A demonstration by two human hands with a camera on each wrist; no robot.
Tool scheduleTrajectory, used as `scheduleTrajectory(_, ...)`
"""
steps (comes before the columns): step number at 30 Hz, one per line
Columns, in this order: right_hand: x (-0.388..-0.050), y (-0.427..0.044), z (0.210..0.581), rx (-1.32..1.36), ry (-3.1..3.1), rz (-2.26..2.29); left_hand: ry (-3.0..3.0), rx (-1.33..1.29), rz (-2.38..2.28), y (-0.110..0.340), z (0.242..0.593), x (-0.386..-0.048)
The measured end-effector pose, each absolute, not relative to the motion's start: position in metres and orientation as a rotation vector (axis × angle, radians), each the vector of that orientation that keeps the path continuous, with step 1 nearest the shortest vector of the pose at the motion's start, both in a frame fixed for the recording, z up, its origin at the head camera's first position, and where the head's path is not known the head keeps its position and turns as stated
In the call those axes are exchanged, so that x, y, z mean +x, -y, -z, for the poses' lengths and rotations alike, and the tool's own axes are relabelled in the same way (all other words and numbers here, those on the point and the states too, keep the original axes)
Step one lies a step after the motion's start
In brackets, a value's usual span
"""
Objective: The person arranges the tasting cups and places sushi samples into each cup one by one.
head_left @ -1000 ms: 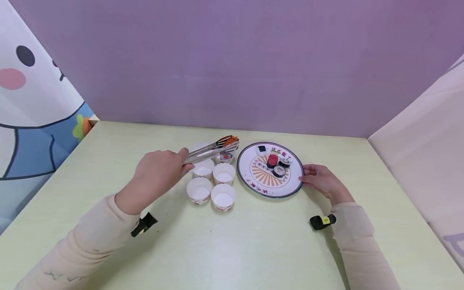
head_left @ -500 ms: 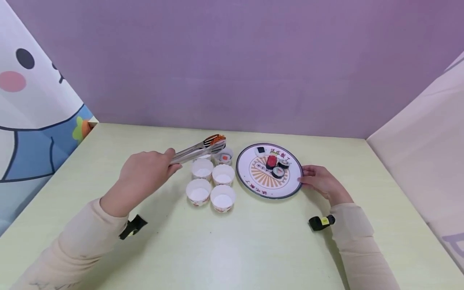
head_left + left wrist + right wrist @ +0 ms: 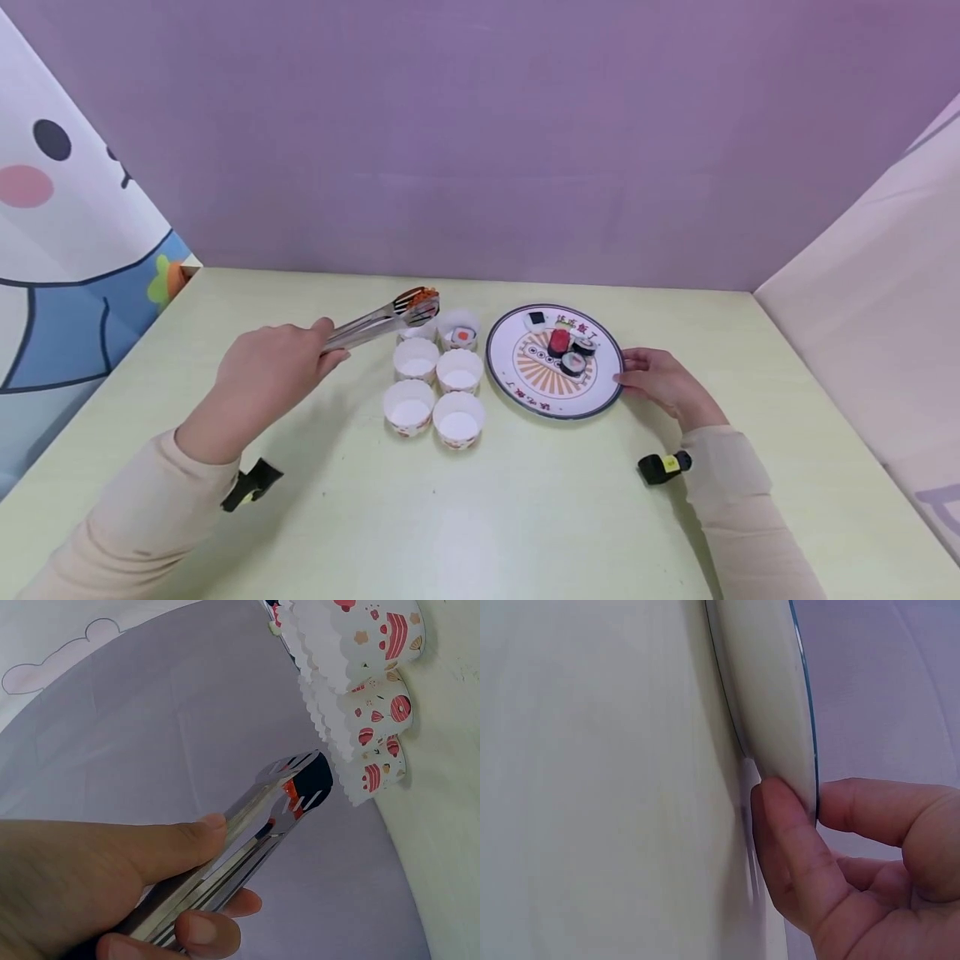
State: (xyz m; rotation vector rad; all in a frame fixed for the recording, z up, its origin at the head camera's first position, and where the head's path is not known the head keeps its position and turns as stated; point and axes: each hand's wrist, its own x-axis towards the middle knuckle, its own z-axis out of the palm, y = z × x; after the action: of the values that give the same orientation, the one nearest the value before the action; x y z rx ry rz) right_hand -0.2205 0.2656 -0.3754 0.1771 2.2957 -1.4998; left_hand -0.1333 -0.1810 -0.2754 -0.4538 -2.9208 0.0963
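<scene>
My left hand [image 3: 270,375] grips metal tongs [image 3: 363,327], thumb on one arm and fingers curled under the other. Between the tong tips is a sushi piece [image 3: 309,784] with dark wrap and orange topping, held above the back left paper cup [image 3: 420,331]. The back right paper cup [image 3: 459,318] contains a sushi roll [image 3: 462,336]. With thumb above and fingers below, my right hand [image 3: 663,385] pinches the rim of a round plate [image 3: 525,379]. On that plate lie several sushi pieces, among them a red-topped one [image 3: 558,342] and a roll [image 3: 573,364].
More white paper cups stand in two columns left of the plate, including a front left cup [image 3: 408,408] and a front right cup [image 3: 459,421]. A purple wall [image 3: 480,150] rises behind the pale table [image 3: 525,517].
My left hand has moved left, carrying the tongs and the orange-topped sushi from beside the plate to over the back left cup. My right hand keeps its hold on the plate.
</scene>
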Motion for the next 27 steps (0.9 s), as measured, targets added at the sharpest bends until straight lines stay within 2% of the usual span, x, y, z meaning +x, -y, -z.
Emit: scheduleTrajectory(27, -0.2195, -0.2669, 0.3756, 0.132, -2.334, 1.487, 3.035, -0.41, -0.134, 0.1801, 0.277, -0.1387)
